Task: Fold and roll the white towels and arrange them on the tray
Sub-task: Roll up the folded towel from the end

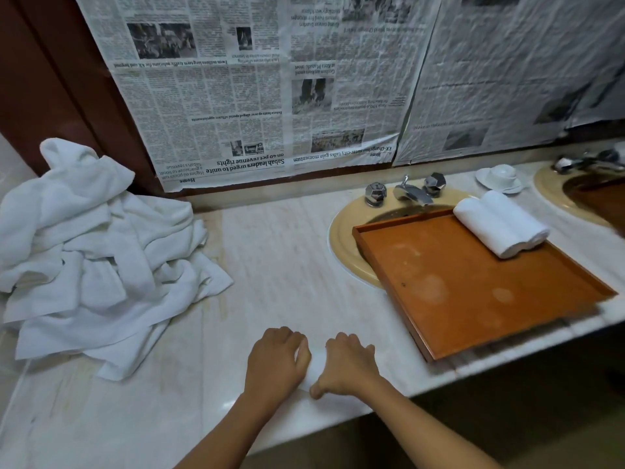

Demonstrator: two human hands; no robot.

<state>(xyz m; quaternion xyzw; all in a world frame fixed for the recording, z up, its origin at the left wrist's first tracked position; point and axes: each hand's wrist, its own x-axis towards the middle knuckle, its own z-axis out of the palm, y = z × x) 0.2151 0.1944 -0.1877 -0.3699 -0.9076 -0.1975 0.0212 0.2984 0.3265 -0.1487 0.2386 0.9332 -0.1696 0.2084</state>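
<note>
Both hands at the near edge of the counter, knuckles up, side by side. Left hand and right hand both have fingers curled over a small white towel, so both are gripping it. Most of the towel is hidden under the palms. Only a white strip shows in the gap between the hands, plus a bit toward the near edge below the right thumb. Cannot tell how far it is rolled. The towel lies flat on the counter, well apart from the tray, which is off to the right. The tray is brown wood, sits angled across the sink and overhangs the front of the counter. Two rolled towels lie touching each other in the tray's far right corner; the rest of the tray floor is bare. Pile of towels, loose and crumpled, sits at the left end of the counter, apart from the hands. Chrome tap behind the tray, white cup on a saucer further right. Newspaper covers the wall behind.
</note>
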